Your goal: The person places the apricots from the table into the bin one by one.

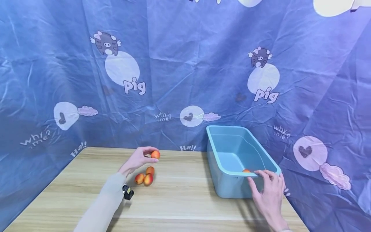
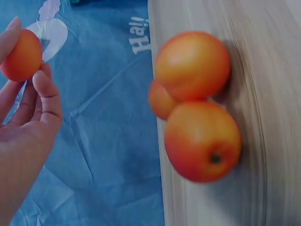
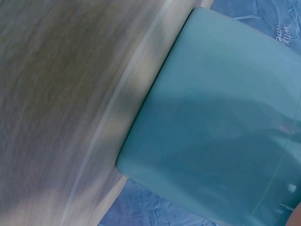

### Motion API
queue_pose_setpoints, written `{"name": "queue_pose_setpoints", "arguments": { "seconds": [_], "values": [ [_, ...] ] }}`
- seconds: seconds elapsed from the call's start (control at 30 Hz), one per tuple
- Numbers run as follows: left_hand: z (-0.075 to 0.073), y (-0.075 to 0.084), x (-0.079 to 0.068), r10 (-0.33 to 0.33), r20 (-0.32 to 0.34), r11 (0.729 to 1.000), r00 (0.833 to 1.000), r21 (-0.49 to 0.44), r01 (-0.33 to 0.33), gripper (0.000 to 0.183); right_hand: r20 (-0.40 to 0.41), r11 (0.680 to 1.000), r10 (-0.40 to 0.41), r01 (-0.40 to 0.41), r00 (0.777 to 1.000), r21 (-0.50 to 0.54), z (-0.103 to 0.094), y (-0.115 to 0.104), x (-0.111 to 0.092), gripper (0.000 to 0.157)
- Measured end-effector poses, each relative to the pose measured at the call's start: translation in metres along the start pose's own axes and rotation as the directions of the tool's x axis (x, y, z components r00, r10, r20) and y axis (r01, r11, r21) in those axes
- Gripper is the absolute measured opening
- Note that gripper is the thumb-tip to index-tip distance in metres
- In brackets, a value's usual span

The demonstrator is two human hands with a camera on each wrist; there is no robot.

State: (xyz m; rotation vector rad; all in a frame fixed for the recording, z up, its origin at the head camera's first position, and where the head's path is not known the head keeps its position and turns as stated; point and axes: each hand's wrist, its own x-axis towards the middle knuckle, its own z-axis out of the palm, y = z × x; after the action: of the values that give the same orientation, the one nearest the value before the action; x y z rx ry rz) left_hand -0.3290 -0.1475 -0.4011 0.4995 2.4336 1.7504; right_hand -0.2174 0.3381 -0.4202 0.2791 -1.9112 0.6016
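Note:
My left hand (image 1: 141, 159) pinches a small orange-red fruit (image 1: 155, 155) between thumb and fingers, held above the far part of the table. In the left wrist view that round fruit (image 2: 24, 55) shows at the fingertips. Just nearer, three similar red-and-yellow fruits (image 1: 148, 179) sit clustered on the wood; one has a dark dimple facing the left wrist camera. My right hand (image 1: 269, 191) grips the near rim of a light blue plastic tub (image 1: 215, 161), fingers over the edge and thumb outside. Part of another orange fruit (image 1: 246, 170) shows inside the tub, mostly hidden behind the near rim.
The tub stands at the right side of the light wooden table (image 1: 179, 206). A blue printed cloth (image 1: 174, 71) hangs behind the table and along its sides. A small black device (image 1: 128, 192) is strapped on the left wrist.

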Motion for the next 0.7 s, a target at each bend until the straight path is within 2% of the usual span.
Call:
{"name": "queue_pose_setpoints", "arguments": {
  "seconds": [0.17,0.4,0.57,0.7],
  "values": [
    [0.010,0.006,0.006,-0.001,-0.020,1.000,1.000,-0.002,0.001,0.043,-0.004,1.000,0.002,-0.002,1.000,-0.005,-0.001,-0.001,0.001,0.062],
    [0.023,0.016,0.012,0.051,-0.028,0.998,0.998,0.044,-0.050,0.040,-0.009,1.000,-0.012,0.012,1.000,-0.015,0.000,-0.003,0.002,0.061],
    [0.034,0.024,0.022,0.070,-0.013,0.997,0.997,0.041,-0.070,0.042,-0.010,1.000,-0.016,0.016,1.000,-0.014,0.000,-0.003,0.002,0.061],
    [0.043,0.027,0.030,0.095,-0.032,0.995,0.995,0.021,-0.094,0.044,-0.012,1.000,-0.012,0.012,1.000,-0.015,0.000,-0.002,0.001,0.061]
  ]
}}
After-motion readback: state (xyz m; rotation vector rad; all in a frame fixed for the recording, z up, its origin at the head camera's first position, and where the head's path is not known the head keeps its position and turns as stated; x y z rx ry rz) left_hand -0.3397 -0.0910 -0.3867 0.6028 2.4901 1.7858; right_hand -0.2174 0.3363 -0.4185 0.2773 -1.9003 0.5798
